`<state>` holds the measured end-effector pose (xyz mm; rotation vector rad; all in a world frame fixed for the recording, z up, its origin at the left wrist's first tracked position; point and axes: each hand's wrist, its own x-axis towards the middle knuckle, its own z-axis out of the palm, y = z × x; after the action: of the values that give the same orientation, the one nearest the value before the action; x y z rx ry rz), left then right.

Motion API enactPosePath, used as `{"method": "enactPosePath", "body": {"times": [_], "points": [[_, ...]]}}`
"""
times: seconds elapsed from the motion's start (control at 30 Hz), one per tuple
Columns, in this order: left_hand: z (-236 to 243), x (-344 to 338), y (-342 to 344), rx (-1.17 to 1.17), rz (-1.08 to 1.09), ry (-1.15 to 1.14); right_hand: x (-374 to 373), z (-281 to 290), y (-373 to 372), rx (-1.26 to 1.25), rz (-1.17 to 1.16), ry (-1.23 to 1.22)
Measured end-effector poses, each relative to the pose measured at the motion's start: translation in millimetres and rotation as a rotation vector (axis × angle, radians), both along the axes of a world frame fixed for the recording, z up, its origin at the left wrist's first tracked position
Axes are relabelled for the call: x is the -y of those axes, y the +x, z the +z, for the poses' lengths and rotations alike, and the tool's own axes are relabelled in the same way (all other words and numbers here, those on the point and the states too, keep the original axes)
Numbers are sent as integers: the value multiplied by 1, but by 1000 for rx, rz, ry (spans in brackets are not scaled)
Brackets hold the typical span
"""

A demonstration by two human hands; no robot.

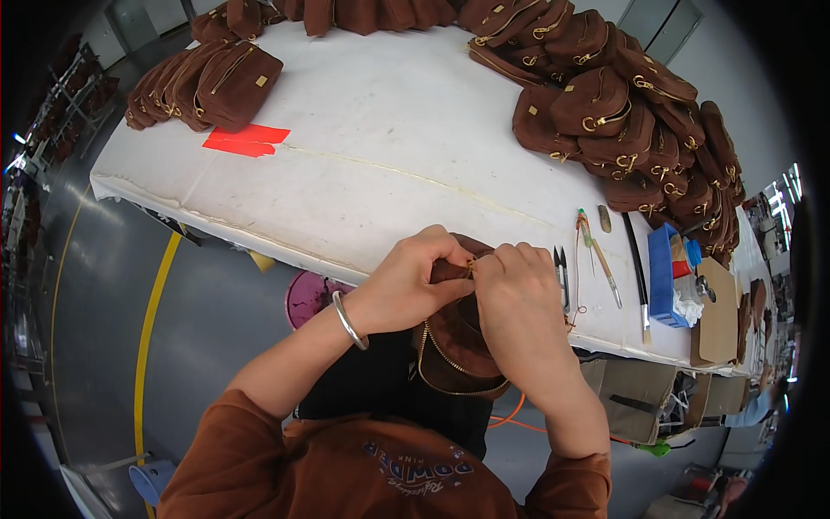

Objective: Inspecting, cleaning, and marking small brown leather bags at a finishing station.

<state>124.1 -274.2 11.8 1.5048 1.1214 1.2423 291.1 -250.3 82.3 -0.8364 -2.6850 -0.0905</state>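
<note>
Left hand [413,281] pinching the brown bag [454,333] near its far end, right hand [520,304] bunched alongside, grip hidden, long axis running table-to-lap, zippered end lapward!

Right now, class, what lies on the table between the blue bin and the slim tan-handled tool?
In the head view, a long black-handled brush lies between the blue bin and the slim tan-handled tool.
</note>
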Motion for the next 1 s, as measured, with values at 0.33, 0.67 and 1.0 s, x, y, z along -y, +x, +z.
{"method": "enactPosePath", "body": {"times": [0.33, 0.67, 1.0], "points": [[-2, -2, 0, -151, 12, 56, -5, -28, 0, -177, -37, 47], [-2, -3, -6, -5, -49, -36, -17, -34, 12, -544, -87, -471], [-5, -4, -14, 141, -169, -115, -18, -31, 14, -535, -38, -459]]}}
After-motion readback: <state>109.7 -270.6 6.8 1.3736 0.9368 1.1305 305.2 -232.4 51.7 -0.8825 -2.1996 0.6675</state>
